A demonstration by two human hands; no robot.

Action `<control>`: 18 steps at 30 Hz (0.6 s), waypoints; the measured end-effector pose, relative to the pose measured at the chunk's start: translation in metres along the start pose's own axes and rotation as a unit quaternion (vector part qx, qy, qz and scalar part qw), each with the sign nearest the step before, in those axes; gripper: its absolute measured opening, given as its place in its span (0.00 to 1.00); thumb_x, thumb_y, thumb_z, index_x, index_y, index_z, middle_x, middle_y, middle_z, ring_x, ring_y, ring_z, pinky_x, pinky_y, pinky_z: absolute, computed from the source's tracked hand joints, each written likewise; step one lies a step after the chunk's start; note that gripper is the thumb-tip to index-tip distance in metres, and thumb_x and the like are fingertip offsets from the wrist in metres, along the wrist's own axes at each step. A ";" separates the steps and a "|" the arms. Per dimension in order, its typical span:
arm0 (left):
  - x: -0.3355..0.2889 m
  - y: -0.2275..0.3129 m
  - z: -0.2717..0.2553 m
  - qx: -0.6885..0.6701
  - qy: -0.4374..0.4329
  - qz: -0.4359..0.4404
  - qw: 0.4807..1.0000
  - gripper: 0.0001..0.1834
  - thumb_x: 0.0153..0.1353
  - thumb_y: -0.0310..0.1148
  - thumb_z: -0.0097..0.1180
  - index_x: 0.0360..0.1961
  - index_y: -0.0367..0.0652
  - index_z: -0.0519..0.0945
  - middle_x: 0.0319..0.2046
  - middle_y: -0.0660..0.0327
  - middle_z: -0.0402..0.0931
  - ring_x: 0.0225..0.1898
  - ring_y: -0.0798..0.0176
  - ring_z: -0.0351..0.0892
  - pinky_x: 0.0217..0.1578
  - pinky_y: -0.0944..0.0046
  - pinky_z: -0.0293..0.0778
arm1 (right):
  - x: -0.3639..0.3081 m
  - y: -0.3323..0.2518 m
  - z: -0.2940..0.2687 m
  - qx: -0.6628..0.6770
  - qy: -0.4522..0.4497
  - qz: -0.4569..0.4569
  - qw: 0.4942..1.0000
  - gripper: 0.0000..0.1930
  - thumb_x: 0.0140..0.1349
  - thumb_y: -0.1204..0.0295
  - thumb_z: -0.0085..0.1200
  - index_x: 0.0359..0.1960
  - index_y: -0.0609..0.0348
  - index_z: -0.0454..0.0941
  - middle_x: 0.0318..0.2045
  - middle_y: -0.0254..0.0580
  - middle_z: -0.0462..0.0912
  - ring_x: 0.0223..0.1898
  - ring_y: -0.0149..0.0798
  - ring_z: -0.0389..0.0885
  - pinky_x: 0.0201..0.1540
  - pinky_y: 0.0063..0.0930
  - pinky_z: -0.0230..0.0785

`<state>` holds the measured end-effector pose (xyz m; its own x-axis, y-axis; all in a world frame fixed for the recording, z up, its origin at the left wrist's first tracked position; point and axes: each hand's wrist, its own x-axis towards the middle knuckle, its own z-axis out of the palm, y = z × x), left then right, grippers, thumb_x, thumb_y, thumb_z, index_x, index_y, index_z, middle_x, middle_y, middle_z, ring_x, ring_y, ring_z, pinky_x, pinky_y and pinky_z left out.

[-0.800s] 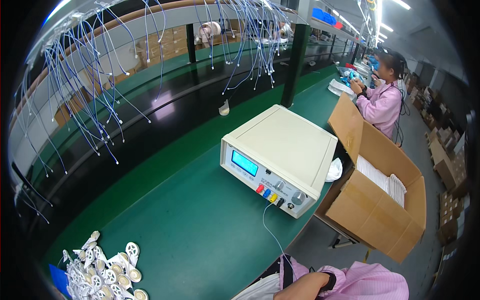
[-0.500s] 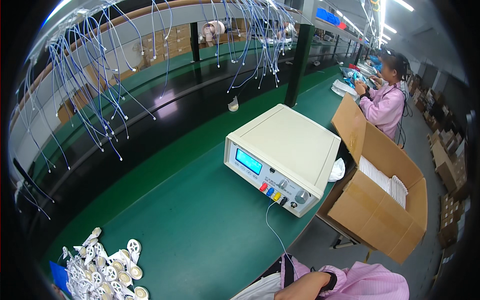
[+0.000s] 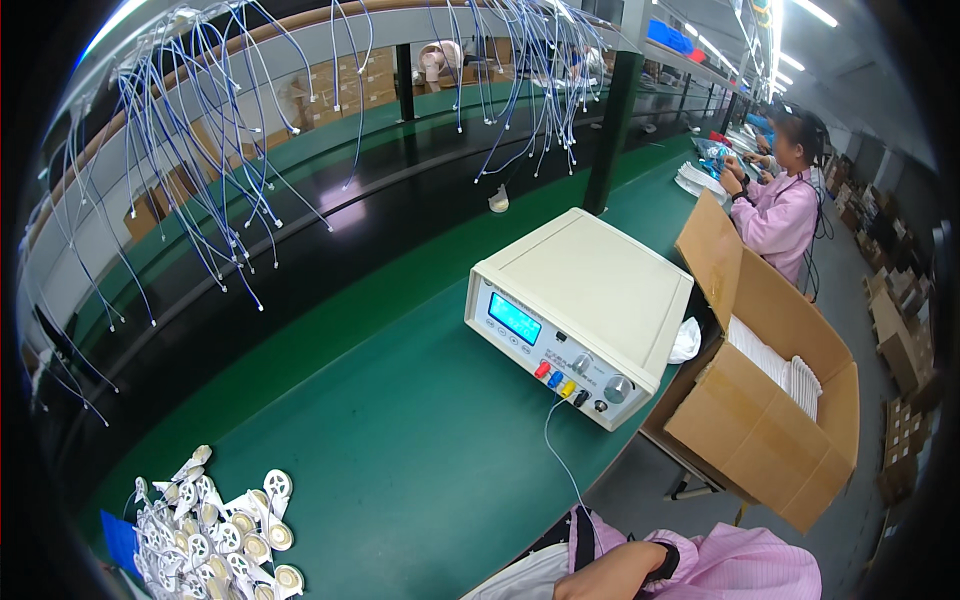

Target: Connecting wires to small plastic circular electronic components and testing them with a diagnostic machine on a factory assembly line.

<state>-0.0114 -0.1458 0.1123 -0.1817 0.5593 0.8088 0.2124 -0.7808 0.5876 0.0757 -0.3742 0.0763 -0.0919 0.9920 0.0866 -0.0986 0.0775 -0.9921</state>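
At the lower edge my right hand (image 3: 600, 578) bends in toward my body, with a black band (image 3: 662, 562) round the wrist and a pink striped sleeve behind it. Its fingers are cut off by the frame, so what it holds, if anything, is hidden. A thin pale wire (image 3: 562, 465) hangs from the front terminals of a cream bench test instrument (image 3: 590, 290) and drops over the table edge close to this hand. The instrument's blue screen (image 3: 514, 319) is lit. My left hand is out of sight.
White plastic parts with round cream discs (image 3: 220, 540) lie heaped on the green table (image 3: 400, 440) at lower left. Blue and white wires (image 3: 190, 170) dangle from a rail above. An open carton (image 3: 770, 420) with white pieces stands right. A co-worker in pink (image 3: 780, 215) sits beyond.
The view has shifted slightly, so the instrument, carton and hanging wires appear a little further right. My right wrist stays in nearly the same place at the lower edge.
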 end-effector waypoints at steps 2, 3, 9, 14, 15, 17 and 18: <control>-0.001 -0.008 -0.005 -0.274 -0.139 0.010 0.952 0.13 0.69 0.37 0.34 0.39 0.38 0.68 0.23 0.66 0.55 0.21 0.69 0.55 0.22 0.68 0.52 | -0.002 -0.001 -0.001 -0.008 0.006 -0.014 1.000 0.08 0.61 0.71 0.54 0.35 0.62 0.72 0.18 0.40 0.73 0.19 0.34 0.70 0.23 0.27 0.62; -0.003 -0.013 -0.007 -0.275 -0.140 0.011 0.951 0.13 0.69 0.37 0.34 0.39 0.38 0.68 0.23 0.66 0.55 0.21 0.69 0.55 0.22 0.68 0.52 | -0.002 0.001 -0.002 -0.008 0.007 -0.016 1.000 0.08 0.61 0.71 0.54 0.35 0.62 0.72 0.18 0.40 0.73 0.19 0.34 0.70 0.23 0.27 0.62; -0.005 -0.023 -0.004 -0.219 -0.014 -0.080 0.972 0.13 0.69 0.37 0.36 0.39 0.37 0.67 0.27 0.66 0.58 0.23 0.68 0.57 0.23 0.68 0.53 | 0.002 0.000 -0.001 -0.010 0.007 -0.006 1.000 0.08 0.61 0.70 0.54 0.34 0.62 0.72 0.18 0.40 0.73 0.19 0.35 0.70 0.23 0.27 0.62; 0.007 -0.017 -0.005 -0.463 -0.118 -0.124 0.870 0.15 0.69 0.39 0.38 0.27 0.40 0.64 0.16 0.66 0.58 0.15 0.69 0.56 0.19 0.69 0.50 | 0.000 0.002 -0.001 -0.010 0.019 -0.014 1.000 0.09 0.60 0.69 0.56 0.34 0.62 0.72 0.17 0.40 0.72 0.19 0.35 0.70 0.22 0.27 0.61; 0.004 -0.014 -0.003 -0.465 -0.120 -0.123 0.868 0.15 0.69 0.39 0.38 0.27 0.40 0.64 0.16 0.66 0.58 0.15 0.69 0.56 0.19 0.69 0.50 | -0.001 0.002 -0.001 -0.010 0.022 -0.015 1.000 0.09 0.60 0.69 0.56 0.34 0.62 0.72 0.17 0.40 0.72 0.19 0.35 0.70 0.22 0.27 0.61; 0.001 -0.008 -0.001 -0.475 -0.156 0.011 0.866 0.16 0.68 0.40 0.39 0.25 0.42 0.62 0.09 0.69 0.49 0.10 0.71 0.49 0.17 0.69 0.48 | 0.003 0.001 0.001 -0.017 0.018 -0.011 1.000 0.09 0.60 0.69 0.56 0.34 0.62 0.72 0.17 0.39 0.72 0.18 0.35 0.70 0.22 0.26 0.61; 0.001 -0.005 0.001 -0.448 -0.118 0.009 0.886 0.17 0.68 0.40 0.39 0.24 0.43 0.61 0.08 0.70 0.45 0.09 0.72 0.45 0.15 0.69 0.46 | 0.005 0.000 0.001 -0.018 0.015 -0.010 1.000 0.09 0.60 0.69 0.56 0.34 0.62 0.72 0.17 0.39 0.72 0.18 0.35 0.70 0.22 0.26 0.61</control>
<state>-0.0116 -0.1408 0.1098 0.0422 0.5054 0.8619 -0.6534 -0.6386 0.4065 0.0742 -0.3691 0.0766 -0.0611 0.9926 0.1052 -0.0649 0.1012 -0.9927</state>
